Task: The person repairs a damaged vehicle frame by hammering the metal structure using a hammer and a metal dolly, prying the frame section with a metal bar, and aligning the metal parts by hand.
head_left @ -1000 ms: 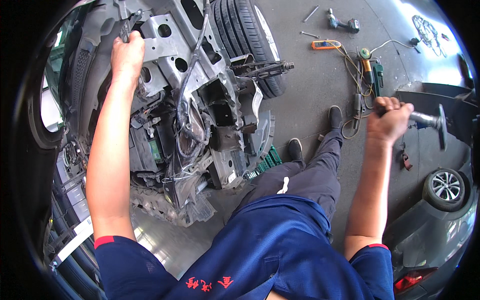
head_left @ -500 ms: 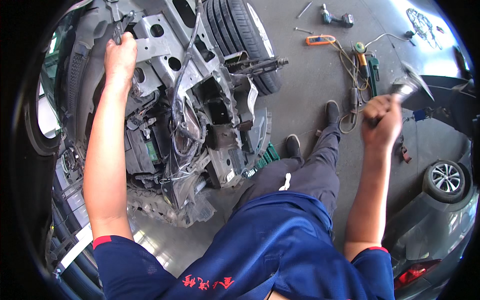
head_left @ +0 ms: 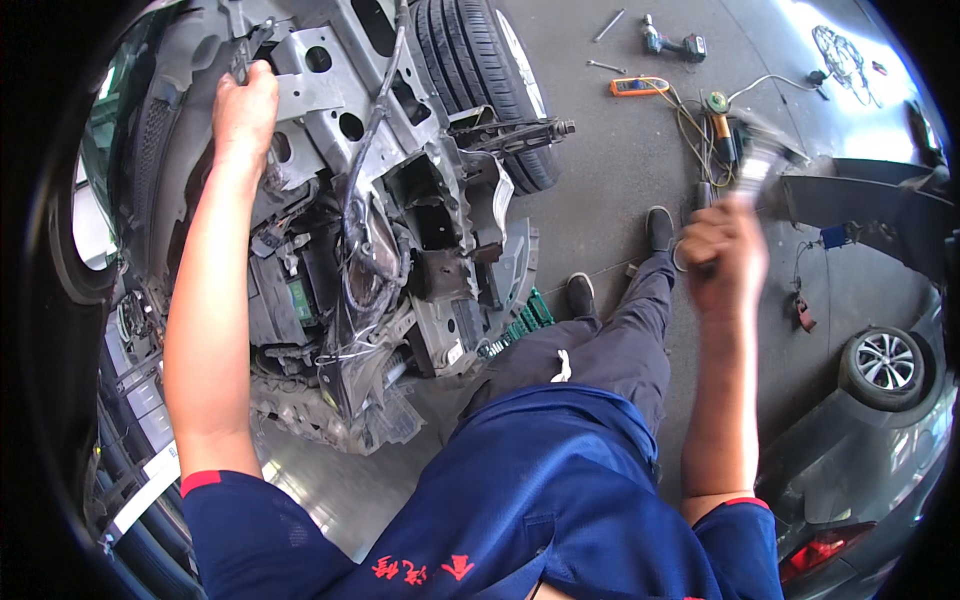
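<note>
My left hand [head_left: 243, 105] is clamped on the bent metal bracket [head_left: 300, 95] at the top of the stripped car front [head_left: 400, 230], up at 11 o'clock. My right hand [head_left: 722, 250] is raised at 2 o'clock, fist closed round a hammer [head_left: 757, 158]. It's motion-blurred, so hammer is my best guess.

Step in hand, as I read it: bracing the panel and swinging to knock it straight. The next move needs the left hand's grip kept firm and clear of the strike point, and the blow landed square.

Count: one mounted tyre [head_left: 480, 75], one spare wheel [head_left: 885, 362] at 4 o'clock, one cordless drill [head_left: 672, 43], one orange meter [head_left: 638, 86], one grinder [head_left: 720, 125] on the floor [head_left: 610, 190].
</note>
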`<state>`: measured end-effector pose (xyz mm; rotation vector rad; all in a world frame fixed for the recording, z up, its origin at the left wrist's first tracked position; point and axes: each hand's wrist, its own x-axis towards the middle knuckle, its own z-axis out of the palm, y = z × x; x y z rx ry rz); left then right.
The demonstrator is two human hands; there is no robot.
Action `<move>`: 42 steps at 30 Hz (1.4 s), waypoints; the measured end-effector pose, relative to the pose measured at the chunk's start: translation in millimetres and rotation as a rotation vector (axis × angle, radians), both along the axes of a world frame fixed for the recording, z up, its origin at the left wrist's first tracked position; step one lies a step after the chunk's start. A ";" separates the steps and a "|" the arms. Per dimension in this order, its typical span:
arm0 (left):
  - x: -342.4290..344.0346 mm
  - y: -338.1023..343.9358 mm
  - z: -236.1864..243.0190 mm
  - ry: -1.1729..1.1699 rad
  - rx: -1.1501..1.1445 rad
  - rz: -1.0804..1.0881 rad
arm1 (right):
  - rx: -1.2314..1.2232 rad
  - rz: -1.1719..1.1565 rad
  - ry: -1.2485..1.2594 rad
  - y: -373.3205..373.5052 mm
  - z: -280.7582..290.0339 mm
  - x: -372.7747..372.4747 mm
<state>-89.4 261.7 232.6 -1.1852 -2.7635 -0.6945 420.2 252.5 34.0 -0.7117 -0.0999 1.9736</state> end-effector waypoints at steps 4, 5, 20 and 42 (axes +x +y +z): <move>-2.9 3.1 -0.6 -0.029 -0.010 0.033 | 0.081 -0.542 -0.496 38.2 55.9 -16.8; -2.4 3.5 -0.6 -0.068 -0.035 0.023 | 0.160 -0.583 -0.659 27.0 67.2 -44.6; -5.8 3.5 -3.0 -0.001 -0.023 0.019 | 0.231 -0.505 -0.251 55.3 57.8 26.2; 8.1 4.7 -0.3 0.081 -0.049 0.097 | -0.032 -0.330 -0.615 -31.8 82.0 -126.1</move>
